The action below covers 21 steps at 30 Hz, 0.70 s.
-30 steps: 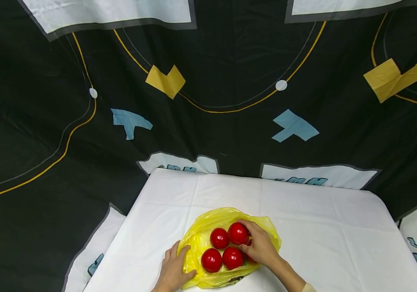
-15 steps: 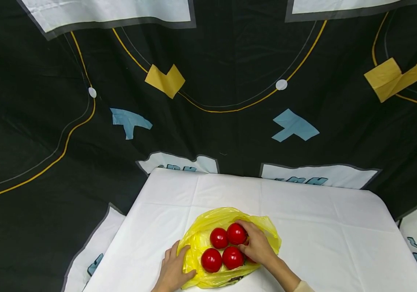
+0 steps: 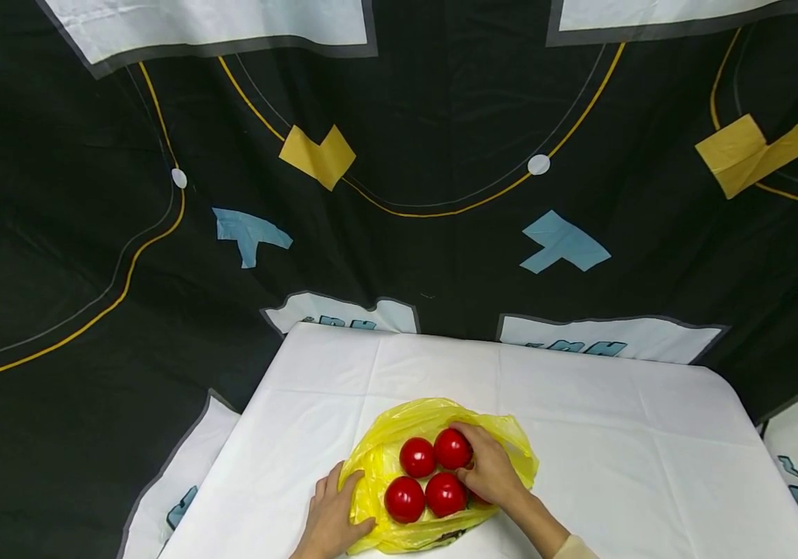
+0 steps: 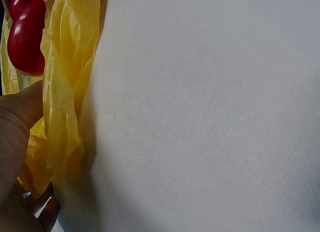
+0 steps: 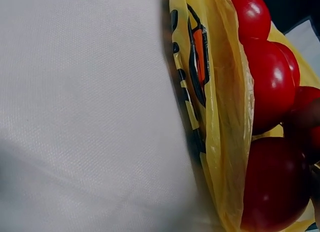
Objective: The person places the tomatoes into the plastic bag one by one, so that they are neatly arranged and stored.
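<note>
A yellow plastic bag lies with its mouth spread wide, several shiny red tomatoes inside. At its left rim, my left hand pinches the plastic; in the left wrist view the thumb is on the inner side and fingertips are outside. My right hand reaches in from the right and grips the far-right tomato, thumb and fingers around its side. Another tomato is partly hidden under that hand. In the right wrist view, a large tomato sits against the bag wall.
A white cloth covers the table under the bag. Behind it hangs a black patterned curtain with yellow, blue and white shapes. Dark and orange print marks the bag's near side.
My right hand and the tomato in it have shifted very slightly left, close to the neighbouring tomato. The left hand keeps its place on the rim.
</note>
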Tool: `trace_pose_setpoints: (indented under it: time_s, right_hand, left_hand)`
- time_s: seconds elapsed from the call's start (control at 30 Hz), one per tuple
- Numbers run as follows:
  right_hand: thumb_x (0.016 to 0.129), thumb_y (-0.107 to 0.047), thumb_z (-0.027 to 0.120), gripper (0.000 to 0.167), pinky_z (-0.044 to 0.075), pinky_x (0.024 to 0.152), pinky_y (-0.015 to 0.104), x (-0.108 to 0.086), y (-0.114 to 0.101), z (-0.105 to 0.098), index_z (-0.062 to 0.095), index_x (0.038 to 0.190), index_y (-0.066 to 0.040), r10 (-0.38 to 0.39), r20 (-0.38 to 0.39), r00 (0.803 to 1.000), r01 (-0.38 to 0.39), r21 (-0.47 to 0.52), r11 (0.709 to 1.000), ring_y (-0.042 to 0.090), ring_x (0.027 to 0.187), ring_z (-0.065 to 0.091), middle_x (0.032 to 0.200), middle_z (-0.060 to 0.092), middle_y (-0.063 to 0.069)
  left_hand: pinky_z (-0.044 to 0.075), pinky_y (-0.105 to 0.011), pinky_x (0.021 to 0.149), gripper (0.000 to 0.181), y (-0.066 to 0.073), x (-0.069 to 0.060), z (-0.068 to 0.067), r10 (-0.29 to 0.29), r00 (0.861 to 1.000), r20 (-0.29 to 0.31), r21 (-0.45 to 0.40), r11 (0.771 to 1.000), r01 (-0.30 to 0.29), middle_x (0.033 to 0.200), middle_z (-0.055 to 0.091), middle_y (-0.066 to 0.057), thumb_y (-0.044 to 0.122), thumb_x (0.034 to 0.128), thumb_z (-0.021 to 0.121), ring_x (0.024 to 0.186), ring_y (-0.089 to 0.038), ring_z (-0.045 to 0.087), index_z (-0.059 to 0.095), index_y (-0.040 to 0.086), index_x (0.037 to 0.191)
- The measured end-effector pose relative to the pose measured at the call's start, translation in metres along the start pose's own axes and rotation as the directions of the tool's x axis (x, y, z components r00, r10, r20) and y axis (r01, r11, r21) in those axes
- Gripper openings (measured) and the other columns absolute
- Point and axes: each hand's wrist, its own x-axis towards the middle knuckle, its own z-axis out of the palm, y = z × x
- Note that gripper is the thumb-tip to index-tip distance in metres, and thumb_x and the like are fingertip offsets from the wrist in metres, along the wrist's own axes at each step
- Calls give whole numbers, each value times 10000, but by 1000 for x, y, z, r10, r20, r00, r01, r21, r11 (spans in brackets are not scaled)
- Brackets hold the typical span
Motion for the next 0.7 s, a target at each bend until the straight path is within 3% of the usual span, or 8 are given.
trace_pose_setpoints:
  time_s: [0.7]
  right_hand:
    - [633, 49, 768, 697, 441, 900, 520, 0, 6, 6, 534, 1277, -79, -2, 19, 1000, 3, -91, 996, 343, 1091, 555, 1222, 563, 143]
  left_hand:
    - [361, -526, 883, 775, 0, 1, 2, -5, 1000, 4, -5, 1000, 5, 1412, 293, -215, 411, 679, 807, 1190, -358, 327, 497, 98, 1318]
